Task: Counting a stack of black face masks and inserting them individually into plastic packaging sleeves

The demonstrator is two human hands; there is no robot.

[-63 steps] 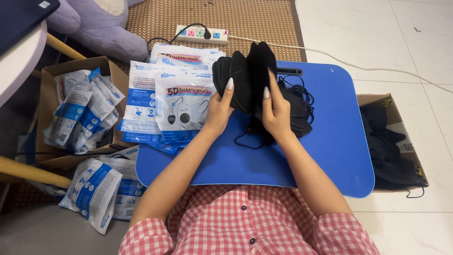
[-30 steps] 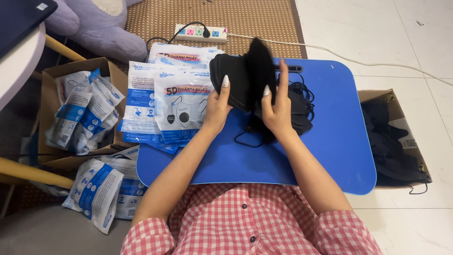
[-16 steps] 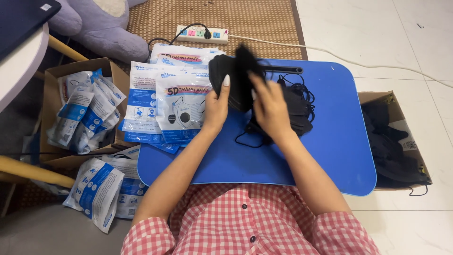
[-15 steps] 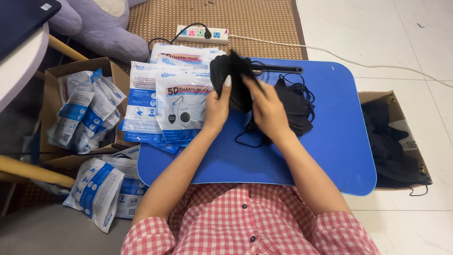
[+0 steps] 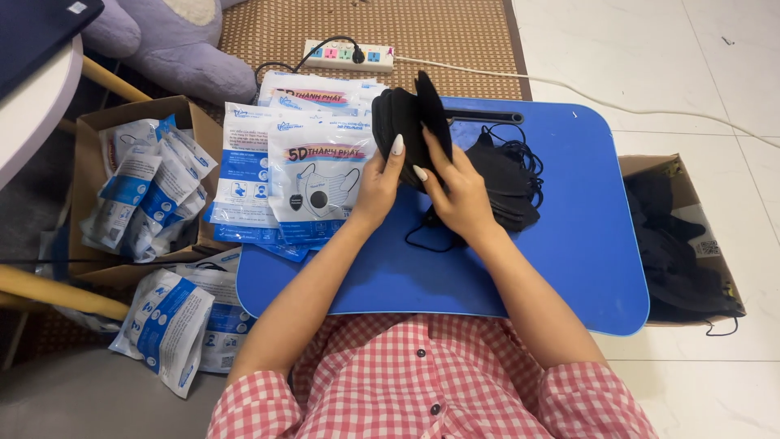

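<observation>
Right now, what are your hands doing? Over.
Left hand and right hand both hold black masks upright. More masks piled on blue tray. Packets at left, nothing blocking.

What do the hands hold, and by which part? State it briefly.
Both the left hand and right hand hold an upright stack of black face masks by its lower edge.

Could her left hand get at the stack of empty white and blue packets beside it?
Probably yes: the left hand grips black masks right beside the packet stack, nothing between, though it is occupied.
</observation>
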